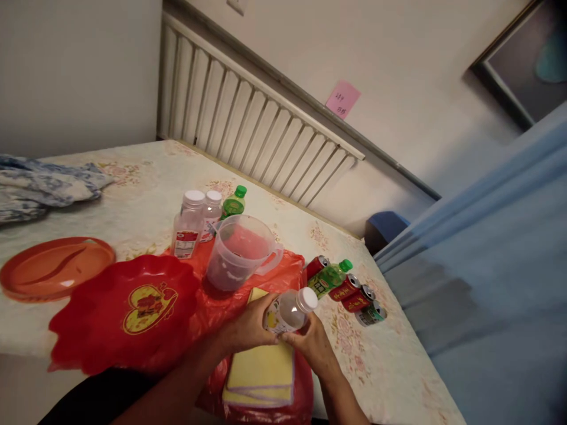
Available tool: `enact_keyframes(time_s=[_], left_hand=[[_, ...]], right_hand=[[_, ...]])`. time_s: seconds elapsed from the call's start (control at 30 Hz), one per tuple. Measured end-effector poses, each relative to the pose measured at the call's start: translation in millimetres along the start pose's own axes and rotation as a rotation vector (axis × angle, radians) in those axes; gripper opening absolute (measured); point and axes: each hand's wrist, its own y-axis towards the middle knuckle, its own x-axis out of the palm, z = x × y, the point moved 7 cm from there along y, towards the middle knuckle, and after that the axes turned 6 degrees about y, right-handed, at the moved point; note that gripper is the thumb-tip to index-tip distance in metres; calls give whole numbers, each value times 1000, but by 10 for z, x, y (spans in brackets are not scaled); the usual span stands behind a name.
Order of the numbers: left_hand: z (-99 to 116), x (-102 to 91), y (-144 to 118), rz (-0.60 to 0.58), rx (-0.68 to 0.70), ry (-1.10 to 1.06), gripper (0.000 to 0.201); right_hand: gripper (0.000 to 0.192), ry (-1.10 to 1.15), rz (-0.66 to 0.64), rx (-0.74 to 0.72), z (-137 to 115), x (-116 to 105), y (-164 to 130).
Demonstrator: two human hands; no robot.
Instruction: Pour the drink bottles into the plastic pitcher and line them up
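Note:
A clear plastic bottle (pixel 287 313) with a white cap and a fruit-printed label is held tilted between my two hands. My left hand (pixel 254 321) wraps round its lower left side, and my right hand (pixel 312 345) grips it from the right. Below the bottle lies a folded yellow cloth (pixel 261 375) with a purple edge, on a red plastic bag (pixel 290 265). Just beyond my hands stands a translucent measuring jug (pixel 228 268) with its handle towards the right. A red scalloped tray (pixel 101 313) with a gold heart print is left of my left forearm.
Behind the jug stand a clear jar (pixel 188 221), a smaller white-capped bottle (pixel 210 221) and a green-capped bottle (pixel 234 203). Right lie several cans (pixel 348 286) and a green bottle (pixel 325 280). An orange plate (pixel 44 268) and crumpled cloth (pixel 44 186) are left; a blue curtain (pixel 487 283) hangs right.

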Motion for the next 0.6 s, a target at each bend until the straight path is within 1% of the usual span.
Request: enact_keyframes(time_s=[0.13,0.3,0.37,0.5,0.6], left_hand=[[8,32,2,-32,-28,5,67],[12,71,-61,-55,-57,-40,77],[14,94,-103,-36,-41,-47,76],[-26,156,-208,45,-34,-27,70],[-31,214,-309,96,-44,-34,75]], right_hand=[[43,16,23,-18,-62,-9,-33],[44,7,15,-31,-130,15,-91],[46,-3,8,-45,-143,22,-121],[46,-32,1,-106,-158,0,-191],[47,9,-46,-126,-158,-10,-253]])
